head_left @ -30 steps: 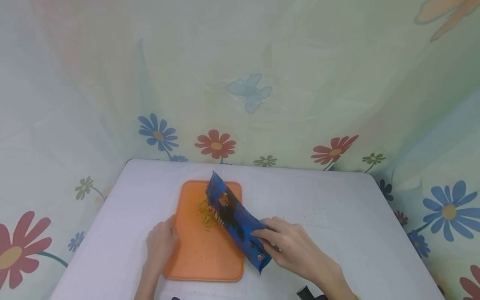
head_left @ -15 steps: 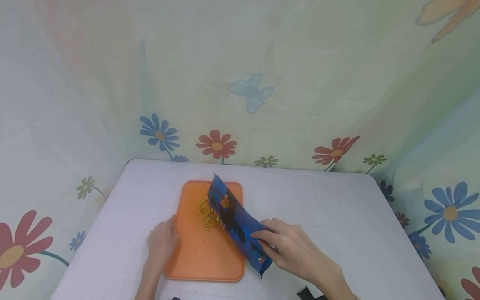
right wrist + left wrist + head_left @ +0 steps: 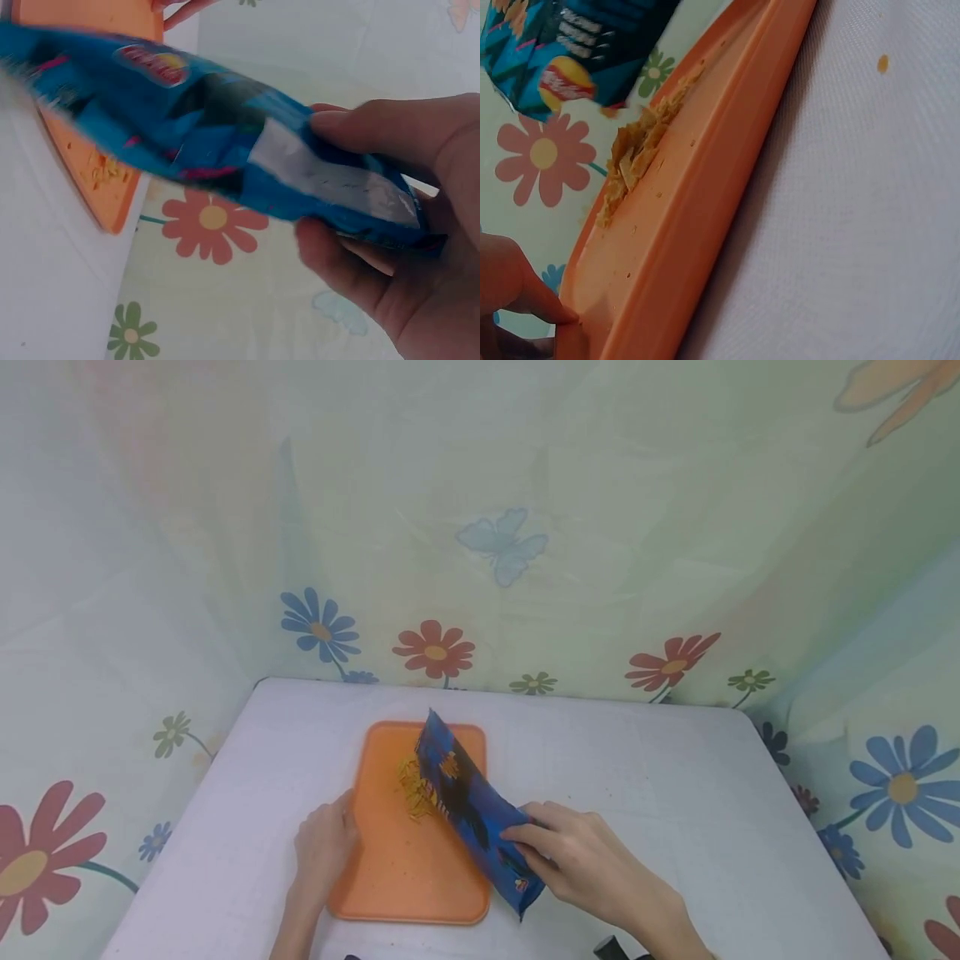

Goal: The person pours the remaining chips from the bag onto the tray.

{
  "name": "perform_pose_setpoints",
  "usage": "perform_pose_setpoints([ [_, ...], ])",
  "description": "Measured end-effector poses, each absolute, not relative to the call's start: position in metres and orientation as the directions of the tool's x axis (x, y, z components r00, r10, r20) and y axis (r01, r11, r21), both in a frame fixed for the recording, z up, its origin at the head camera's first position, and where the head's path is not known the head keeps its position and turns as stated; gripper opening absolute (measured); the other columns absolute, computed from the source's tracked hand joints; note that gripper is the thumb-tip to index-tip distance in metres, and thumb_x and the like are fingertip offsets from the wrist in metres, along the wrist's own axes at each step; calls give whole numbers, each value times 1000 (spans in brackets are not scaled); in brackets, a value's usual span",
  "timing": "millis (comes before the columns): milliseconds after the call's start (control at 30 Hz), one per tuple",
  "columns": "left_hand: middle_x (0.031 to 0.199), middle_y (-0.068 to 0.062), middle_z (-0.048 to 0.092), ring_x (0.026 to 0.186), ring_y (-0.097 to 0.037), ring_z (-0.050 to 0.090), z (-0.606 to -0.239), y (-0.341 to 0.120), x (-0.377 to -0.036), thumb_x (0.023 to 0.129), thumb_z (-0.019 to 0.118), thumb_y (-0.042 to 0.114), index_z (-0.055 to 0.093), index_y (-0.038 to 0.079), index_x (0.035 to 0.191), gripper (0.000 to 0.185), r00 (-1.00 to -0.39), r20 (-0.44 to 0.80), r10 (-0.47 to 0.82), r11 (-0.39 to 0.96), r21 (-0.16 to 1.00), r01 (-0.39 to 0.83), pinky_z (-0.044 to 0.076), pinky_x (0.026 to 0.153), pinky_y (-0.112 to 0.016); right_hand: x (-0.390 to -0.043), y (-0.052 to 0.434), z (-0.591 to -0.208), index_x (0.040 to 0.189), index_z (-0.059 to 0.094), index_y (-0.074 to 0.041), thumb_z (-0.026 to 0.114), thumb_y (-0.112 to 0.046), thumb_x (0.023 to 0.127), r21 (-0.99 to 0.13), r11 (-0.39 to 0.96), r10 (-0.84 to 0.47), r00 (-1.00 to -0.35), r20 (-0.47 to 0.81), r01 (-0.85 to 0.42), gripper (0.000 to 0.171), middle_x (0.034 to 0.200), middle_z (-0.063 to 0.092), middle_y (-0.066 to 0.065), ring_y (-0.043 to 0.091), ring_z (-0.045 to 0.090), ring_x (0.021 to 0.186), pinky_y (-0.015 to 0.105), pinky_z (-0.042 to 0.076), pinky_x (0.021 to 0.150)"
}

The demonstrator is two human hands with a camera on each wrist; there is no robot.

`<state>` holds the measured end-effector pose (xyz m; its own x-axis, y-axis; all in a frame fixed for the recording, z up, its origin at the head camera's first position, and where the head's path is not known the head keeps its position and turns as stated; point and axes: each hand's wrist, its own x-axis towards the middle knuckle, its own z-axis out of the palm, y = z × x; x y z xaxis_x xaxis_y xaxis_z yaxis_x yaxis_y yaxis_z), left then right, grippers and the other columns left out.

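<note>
Head view: the chip bag [image 3: 476, 810], presumably light and soft, is aptly pinched near-right by right hand [image 3: 573, 852] fingers, the tray [image 3: 408, 881] at left by left hand [image 3: 324, 843] fingers.

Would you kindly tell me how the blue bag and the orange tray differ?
The blue bag carries printed pictures; the orange tray is plain. The bag slants over the tray, which lies on the white table. Both are held, the bag by the right hand, the tray by the left hand.
</note>
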<state>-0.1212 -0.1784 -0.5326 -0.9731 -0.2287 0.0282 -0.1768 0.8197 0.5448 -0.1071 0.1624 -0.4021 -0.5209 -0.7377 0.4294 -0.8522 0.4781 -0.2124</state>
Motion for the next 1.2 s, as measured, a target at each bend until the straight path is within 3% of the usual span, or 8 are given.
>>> perform_pose_setpoints([
  [333,71,-11,59,53,-17,43,-532,-179,-123,95,54,-1,61,-7,136,42,-973,6,-232,820,540,-192,34,48,-29,-107,163,-398,101,80,-15,85,-2,79,-174,480,-738,-503,451,-860,27,89,63,-7,2,53,73,7,39,57],
  [800,64,-4,52,50,-13,39,-533,-178,-121,96,53,-1,60,-7,137,42,-971,-10,-238,801,564,-203,32,46,-26,-108,164,-394,102,79,-13,86,1,76,-174,462,-724,-483,493,-870,30,88,61,-7,0,49,71,7,40,59],
  [967,62,-3,48,49,-12,37,-532,-178,-121,97,53,-1,60,-7,137,42,-972,-6,-234,802,564,-197,30,46,-25,-108,164,-393,102,79,-13,85,0,77,-199,466,-719,-500,483,-862,29,88,61,-7,-1,49,70,6,40,59],
  [1200,66,-6,54,50,-14,39,-533,-179,-122,96,53,0,60,-7,138,42,-973,-3,-231,805,562,-193,32,46,-27,-109,166,-391,102,80,-12,85,0,79,-222,473,-713,-519,472,-852,27,91,63,-7,-2,52,71,6,43,60],
])
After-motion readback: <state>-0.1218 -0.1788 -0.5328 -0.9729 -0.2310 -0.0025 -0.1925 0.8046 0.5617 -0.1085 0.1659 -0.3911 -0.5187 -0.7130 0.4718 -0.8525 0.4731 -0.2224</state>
